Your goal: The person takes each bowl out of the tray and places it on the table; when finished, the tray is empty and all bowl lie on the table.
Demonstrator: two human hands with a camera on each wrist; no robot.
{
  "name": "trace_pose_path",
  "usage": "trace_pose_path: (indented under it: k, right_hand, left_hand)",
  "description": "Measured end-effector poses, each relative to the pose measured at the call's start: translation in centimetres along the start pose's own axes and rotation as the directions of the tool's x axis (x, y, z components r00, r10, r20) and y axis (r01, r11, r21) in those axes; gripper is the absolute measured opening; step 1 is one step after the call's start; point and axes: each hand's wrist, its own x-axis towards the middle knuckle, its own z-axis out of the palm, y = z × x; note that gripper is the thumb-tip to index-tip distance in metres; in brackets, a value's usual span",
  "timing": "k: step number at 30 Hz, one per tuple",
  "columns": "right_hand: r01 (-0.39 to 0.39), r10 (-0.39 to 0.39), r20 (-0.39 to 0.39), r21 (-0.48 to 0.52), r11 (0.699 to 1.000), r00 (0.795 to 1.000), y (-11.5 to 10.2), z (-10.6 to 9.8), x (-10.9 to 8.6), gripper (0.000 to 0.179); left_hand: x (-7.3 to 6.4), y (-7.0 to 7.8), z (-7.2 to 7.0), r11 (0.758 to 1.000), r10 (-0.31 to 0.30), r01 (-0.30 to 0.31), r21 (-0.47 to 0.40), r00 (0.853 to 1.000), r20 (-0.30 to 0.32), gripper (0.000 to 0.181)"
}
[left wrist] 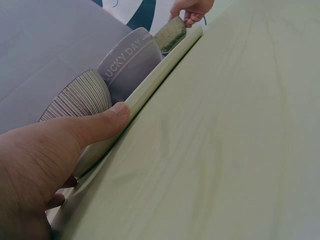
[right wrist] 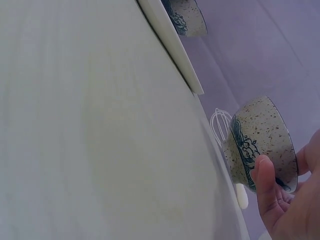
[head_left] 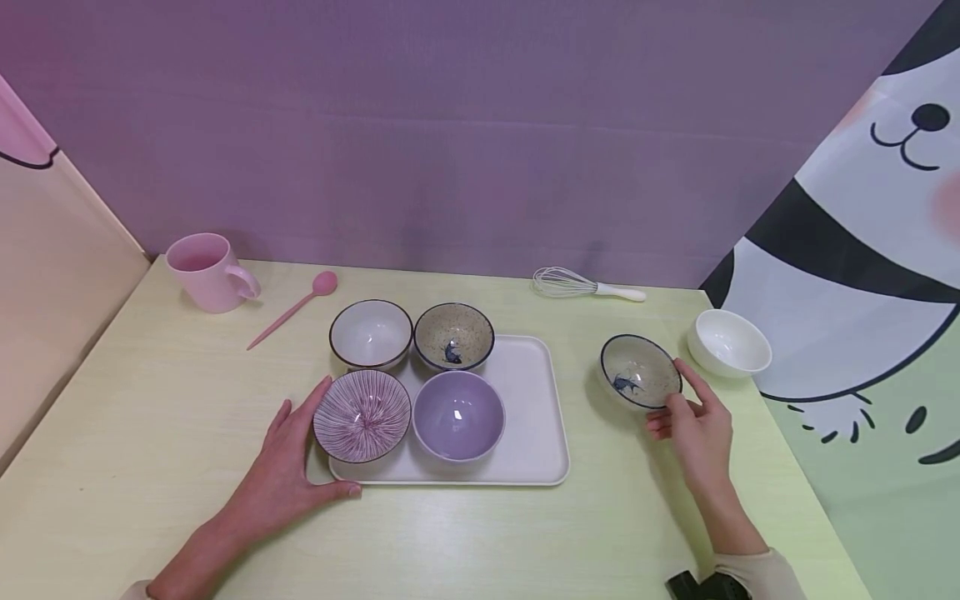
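My right hand [head_left: 699,429] pinches the rim of a speckled bowl [head_left: 640,371] with a dark rim and blue painted motif. That bowl tilts over the table's right side, its shadow offset to the left. At the white tray's [head_left: 525,417] near left corner, my left hand [head_left: 281,479] has its fingers spread, the thumb along the front rim [left wrist: 107,122]. Beside those fingers sits a purple-striped bowl [head_left: 363,417]. A lilac bowl [head_left: 459,417] lettered "LUCKY DAY", a white dark-rimmed bowl [head_left: 371,333] and a second speckled bowl [head_left: 454,336] are grouped with it on the tray's left part.
A plain white bowl [head_left: 729,343] stands right of my right hand. A whisk [head_left: 577,283] lies at the back edge. Back left are a pink mug [head_left: 206,271] and a pink spoon [head_left: 292,310]. A purple backdrop [head_left: 450,167] rises behind the table.
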Motion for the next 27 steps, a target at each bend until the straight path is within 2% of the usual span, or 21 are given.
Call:
trace_pose_path:
  k: [27]
  right_hand:
    - [0.003,0.006,-0.094,0.098,0.995,0.996,0.8,-0.7,2.6,0.063]
  left_hand:
    - [0.0,-0.1,0.0,1.000,0.013,-0.013,0.001,1.000,-0.003,0.146]
